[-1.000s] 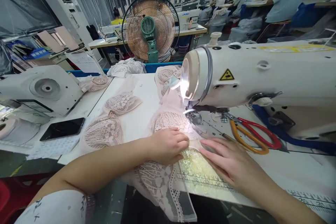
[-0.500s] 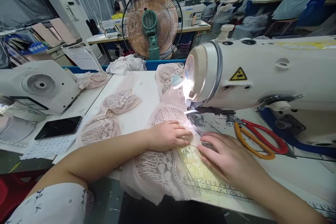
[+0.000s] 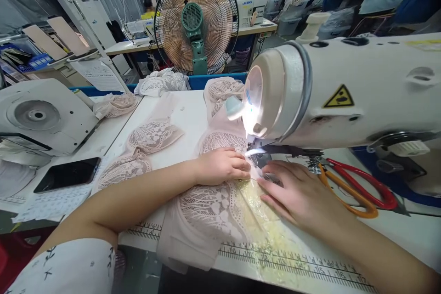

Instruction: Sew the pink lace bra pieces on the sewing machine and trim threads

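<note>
My left hand (image 3: 223, 165) lies flat on a pale pink lace bra piece (image 3: 210, 211), its fingertips near the lit needle area of the white sewing machine (image 3: 285, 89). One lace cup hangs toward the table's front edge; another part of the piece continues behind my hand. My right hand (image 3: 292, 190) rests on the bed just right of the needle, fingers stretched out over small metal parts. Its fingertips are close to the fabric edge and partly hide what lies beneath. Shiny yellowish tape (image 3: 257, 202) covers the table between my hands.
Scissors with red and orange handles (image 3: 358, 188) lie right of my right hand. More lace pieces (image 3: 151, 135) lie on the left, beside a black phone (image 3: 67, 174). A second machine (image 3: 37, 115) stands far left. A large fan (image 3: 196, 23) is behind the table.
The view has shifted closer to the machine. Both hands have moved slightly forward toward the needle, and the front lace cup has moved forward with them.
</note>
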Motion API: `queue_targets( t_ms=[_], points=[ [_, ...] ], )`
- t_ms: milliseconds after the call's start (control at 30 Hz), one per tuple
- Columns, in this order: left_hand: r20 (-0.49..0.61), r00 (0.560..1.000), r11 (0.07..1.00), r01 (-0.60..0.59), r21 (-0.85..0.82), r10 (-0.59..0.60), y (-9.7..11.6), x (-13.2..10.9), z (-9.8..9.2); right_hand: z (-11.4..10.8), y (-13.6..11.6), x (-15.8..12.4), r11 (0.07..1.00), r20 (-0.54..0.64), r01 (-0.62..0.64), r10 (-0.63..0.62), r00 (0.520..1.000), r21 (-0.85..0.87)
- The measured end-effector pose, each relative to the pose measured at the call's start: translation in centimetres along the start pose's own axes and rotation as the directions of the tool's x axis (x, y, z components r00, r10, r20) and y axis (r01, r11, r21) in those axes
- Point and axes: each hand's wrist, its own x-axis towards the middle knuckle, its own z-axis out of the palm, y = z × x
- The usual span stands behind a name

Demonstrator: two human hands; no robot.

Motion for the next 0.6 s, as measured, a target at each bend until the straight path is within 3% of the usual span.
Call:
queue_targets(
  t_ms=[300, 600],
  points=[
    [0.013, 0.999, 0.998, 0.047, -0.033, -0.047, -2.3, 0.4, 0.5, 1.3, 0.5, 0.2, 0.996, 0.003, -0.019, 0.019, 1.0, -0.084],
    [0.018, 0.997, 0.996, 0.079, -0.04, -0.078, -3.9, 0.6, 0.6, 1.7, 0.4, 0.1, 0.998, 0.014, -0.038, 0.039, 0.999, -0.058]
  ],
)
